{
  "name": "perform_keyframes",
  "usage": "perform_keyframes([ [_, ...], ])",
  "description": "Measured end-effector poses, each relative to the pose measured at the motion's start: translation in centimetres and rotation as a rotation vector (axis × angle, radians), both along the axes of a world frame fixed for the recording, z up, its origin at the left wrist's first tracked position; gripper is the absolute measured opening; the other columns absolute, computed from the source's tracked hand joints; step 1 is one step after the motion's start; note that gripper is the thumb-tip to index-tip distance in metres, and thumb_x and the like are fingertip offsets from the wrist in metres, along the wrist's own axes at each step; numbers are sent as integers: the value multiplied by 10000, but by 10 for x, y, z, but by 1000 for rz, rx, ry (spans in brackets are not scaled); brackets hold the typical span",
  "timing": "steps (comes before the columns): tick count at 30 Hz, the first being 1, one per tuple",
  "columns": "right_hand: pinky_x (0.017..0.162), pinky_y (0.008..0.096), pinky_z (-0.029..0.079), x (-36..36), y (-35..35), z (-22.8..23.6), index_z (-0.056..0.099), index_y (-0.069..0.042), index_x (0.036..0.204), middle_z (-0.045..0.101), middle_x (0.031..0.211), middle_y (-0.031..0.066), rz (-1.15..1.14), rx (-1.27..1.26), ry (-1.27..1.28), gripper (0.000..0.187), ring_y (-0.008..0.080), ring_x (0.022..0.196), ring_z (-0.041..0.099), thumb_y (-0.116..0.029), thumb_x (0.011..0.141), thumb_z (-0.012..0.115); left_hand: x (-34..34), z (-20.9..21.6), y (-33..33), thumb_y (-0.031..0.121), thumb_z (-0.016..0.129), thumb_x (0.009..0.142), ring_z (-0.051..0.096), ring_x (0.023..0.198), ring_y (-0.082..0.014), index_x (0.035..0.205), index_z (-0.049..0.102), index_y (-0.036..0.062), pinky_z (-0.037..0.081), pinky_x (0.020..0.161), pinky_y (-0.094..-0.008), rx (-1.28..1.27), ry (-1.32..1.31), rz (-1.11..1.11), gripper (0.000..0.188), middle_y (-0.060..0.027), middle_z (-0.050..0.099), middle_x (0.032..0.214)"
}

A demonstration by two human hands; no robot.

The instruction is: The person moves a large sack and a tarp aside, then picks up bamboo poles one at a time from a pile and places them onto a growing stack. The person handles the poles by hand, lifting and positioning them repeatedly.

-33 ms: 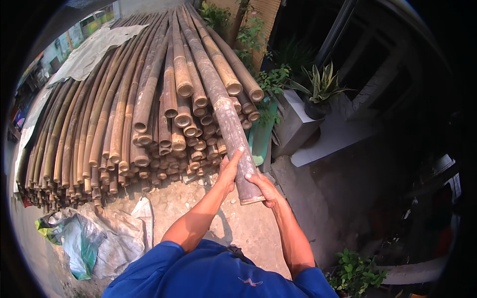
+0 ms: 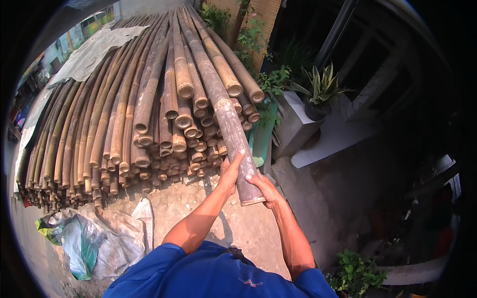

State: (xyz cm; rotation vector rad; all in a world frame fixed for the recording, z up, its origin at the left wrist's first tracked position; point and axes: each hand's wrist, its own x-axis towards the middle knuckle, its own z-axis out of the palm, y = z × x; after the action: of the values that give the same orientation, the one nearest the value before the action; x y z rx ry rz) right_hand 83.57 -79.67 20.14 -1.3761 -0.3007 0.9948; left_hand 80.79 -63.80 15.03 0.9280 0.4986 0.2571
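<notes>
A thick, greyish-brown bamboo pole (image 2: pixel 231 130) sticks out toward me from the top right of a large stack of bamboo poles (image 2: pixel 121 107). My left hand (image 2: pixel 230 175) is closed around the pole's left side, thumb lying on top. Nearer the cut end, my right hand (image 2: pixel 267 189) grips the right side with its thumb over the upper surface. Most fingers of both hands are hidden beneath the pole. The pole's far part rests among other poles on the stack.
Crumpled plastic sheeting (image 2: pixel 107 238) lies on the ground at lower left. A pale cover (image 2: pixel 94 52) drapes over the stack's far left. To the right stand a potted plant (image 2: pixel 318 94) on a white-topped ledge (image 2: pixel 293 116) and a green panel (image 2: pixel 262 136). Leafy plants (image 2: pixel 355 270) grow at lower right.
</notes>
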Motion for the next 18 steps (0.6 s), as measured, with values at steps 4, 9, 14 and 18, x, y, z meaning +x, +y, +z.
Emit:
perform_keyframes([
  [4, 912, 308, 513, 3, 4, -2, 463, -2, 1456, 626, 1262, 115, 1, -2, -52, 723, 178, 1094, 626, -427, 918, 693, -7, 9, -4, 575, 726, 867, 594, 1149, -233, 1406, 485, 13, 478, 994, -407, 27, -59, -6, 815, -143, 600, 1274],
  [9, 892, 339, 547, 6, 0, -18, 496, 9, 1412, 646, 1227, 118, -45, 87, 175, 686, 198, 1056, 660, -411, 916, 715, -8, 8, -8, 556, 720, 891, 614, 1042, -184, 1346, 531, 51, 518, 912, -372, 52, -29, 41, 705, -76, 628, 1151],
  [14, 862, 347, 564, 6, 1, -31, 538, 4, 1361, 662, 1184, 115, -45, 132, 207, 622, 205, 1008, 679, -405, 925, 711, -18, 13, -14, 591, 694, 886, 553, 1242, -272, 1473, 408, 11, 464, 1043, -423, 56, -25, 5, 873, -162, 543, 1375],
  [18, 846, 332, 549, -1, -2, -14, 526, 18, 1378, 666, 1196, 125, -41, 74, -2, 633, 211, 1014, 678, -393, 932, 704, -29, 23, -16, 590, 691, 893, 569, 1189, -235, 1409, 478, 17, 461, 1027, -406, 64, -29, -15, 801, -128, 586, 1300],
])
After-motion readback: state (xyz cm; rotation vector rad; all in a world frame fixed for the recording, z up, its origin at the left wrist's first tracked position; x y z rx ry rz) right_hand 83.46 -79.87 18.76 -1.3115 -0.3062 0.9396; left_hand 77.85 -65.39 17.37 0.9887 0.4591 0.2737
